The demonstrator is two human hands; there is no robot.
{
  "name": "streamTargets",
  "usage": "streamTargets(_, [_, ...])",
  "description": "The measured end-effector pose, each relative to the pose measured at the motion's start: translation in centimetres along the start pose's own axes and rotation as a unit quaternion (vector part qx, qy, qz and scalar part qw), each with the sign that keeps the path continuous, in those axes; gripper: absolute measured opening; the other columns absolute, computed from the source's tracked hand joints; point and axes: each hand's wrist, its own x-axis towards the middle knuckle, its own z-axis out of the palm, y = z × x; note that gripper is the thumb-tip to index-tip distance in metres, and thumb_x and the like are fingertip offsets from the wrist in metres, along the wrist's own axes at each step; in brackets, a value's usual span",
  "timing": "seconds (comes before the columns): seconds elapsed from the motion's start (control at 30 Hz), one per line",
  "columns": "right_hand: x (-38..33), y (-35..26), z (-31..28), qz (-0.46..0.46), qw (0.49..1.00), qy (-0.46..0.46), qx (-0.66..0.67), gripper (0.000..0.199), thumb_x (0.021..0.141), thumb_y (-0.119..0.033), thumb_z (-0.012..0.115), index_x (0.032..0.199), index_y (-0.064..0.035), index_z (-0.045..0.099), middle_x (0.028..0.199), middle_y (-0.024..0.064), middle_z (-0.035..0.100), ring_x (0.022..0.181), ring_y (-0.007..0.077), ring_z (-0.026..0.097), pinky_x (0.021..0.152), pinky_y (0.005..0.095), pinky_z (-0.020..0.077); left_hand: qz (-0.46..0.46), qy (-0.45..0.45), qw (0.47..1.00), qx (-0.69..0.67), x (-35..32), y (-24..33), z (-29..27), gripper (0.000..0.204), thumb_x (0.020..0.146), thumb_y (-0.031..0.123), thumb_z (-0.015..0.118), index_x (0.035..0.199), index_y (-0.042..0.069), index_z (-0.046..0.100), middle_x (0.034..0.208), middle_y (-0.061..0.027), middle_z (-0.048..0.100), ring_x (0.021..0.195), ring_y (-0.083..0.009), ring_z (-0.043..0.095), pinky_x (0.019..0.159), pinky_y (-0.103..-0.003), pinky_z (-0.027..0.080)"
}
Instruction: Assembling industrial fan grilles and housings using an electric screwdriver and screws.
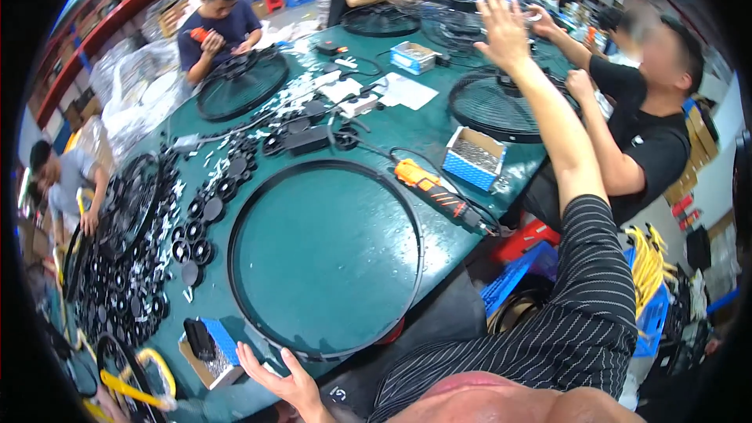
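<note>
My right hand (505, 31) is raised at the end of an outstretched arm, fingers spread, holding nothing. It appears over the far right of the table, in front of wire fan guards. Low at the near edge, my left hand (282, 380) is open and empty, palm partly turned up. Beside it stands a small blue-and-white box (211, 352) with small metal pieces inside. A large thin black ring (333, 164) lies flat on the green table between my hands. Right of the ring rests an orange-and-black power screwdriver (429, 186).
A box of screws (474, 158) sits near the right edge. Black round caps (213, 210) and small parts are heaped at left. A black fan guard (243, 86) lies across the table. Several co-workers sit around it; one at right (646, 110) is close to my arm.
</note>
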Motion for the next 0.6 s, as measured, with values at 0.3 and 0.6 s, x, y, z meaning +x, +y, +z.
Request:
streamTargets(0.3, [2.6, 2.4, -3.8, -0.16, 0.963, 0.144, 0.163, 0.065, 0.06, -0.053, 0.083, 0.093, -0.0043, 0.057, 0.083, 0.0108, 0.061, 0.077, 0.027, 0.065, 0.067, 0.0359, 0.0528, 0.084, -0.017, 0.996, -0.032, 3.5, 2.7, 0.8, 0.054, 0.087, 0.009, 0.062, 0.136, -0.003, 0.046, 0.148, -0.0233, 0.04, 0.139, -0.0416, 0.035, 0.115, -0.053, 0.024])
streamTargets(0.6, [11.4, 1.8, -21.6, -0.023, 0.927, 0.272, 0.258, 0.045, 0.085, -0.044, 0.068, 0.101, -0.0013, 0.066, 0.092, 0.013, 0.069, 0.082, 0.0219, 0.063, 0.075, 0.0334, 0.0507, 0.054, -0.064, 0.925, -0.371, 9.9, 6.0, 3.3, 0.079, 0.089, 0.027, 0.069, 0.15, 0.001, 0.027, 0.153, -0.0198, 0.034, 0.144, -0.0345, 0.031, 0.116, -0.048, 0.024])
